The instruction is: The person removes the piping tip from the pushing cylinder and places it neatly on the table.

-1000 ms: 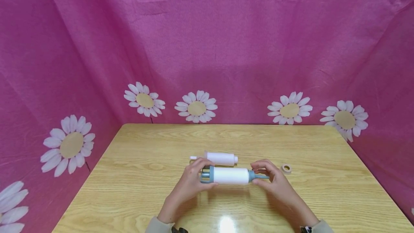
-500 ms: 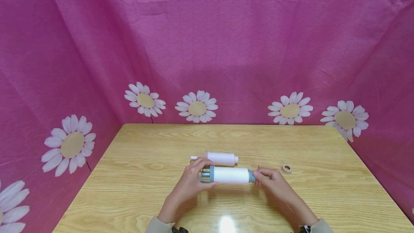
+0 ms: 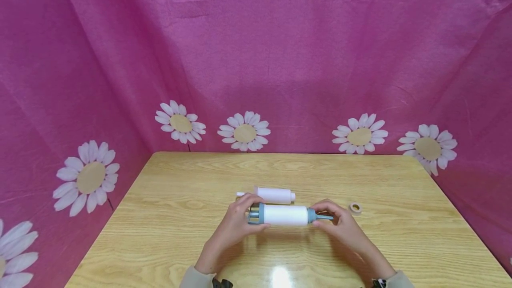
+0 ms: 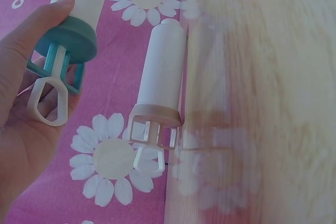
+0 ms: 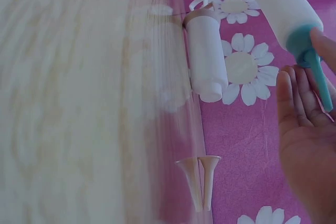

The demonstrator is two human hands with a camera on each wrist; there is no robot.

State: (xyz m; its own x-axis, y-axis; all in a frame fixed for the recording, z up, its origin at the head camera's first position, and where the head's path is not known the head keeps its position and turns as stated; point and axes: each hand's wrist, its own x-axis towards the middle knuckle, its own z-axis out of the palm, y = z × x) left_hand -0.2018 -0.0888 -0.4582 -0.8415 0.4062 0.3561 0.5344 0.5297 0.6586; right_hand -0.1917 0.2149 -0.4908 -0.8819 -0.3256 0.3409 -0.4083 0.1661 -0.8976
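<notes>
A large syringe-like tool with a white barrel [image 3: 286, 215], teal collar and slim teal nozzle [image 3: 324, 217] is held level over the table. My left hand [image 3: 236, 220] grips its collar end, thumb near the barrel's edge in the left wrist view; a white ring handle [image 4: 48, 102] projects there from the teal frame. At the other end, my right hand [image 3: 338, 221] pinches the teal cap [image 3: 311, 215] at the nozzle's base between thumb and fingers. Behind it lies a second white syringe-like tool [image 3: 274, 195] with a beige collar [image 4: 154, 114] and no nozzle fitted.
A beige flared nozzle [image 3: 355, 208] stands on the table beyond my right hand; the right wrist view shows its conical shape. The wooden table [image 3: 180, 177] ends at a pink daisy-patterned cloth [image 3: 296, 79] at the back and sides.
My right fingers were bunched over the nozzle's base half a second ago and are now spread around the cap, much as one second ago. My left hand and the barrel stay nearly in place.
</notes>
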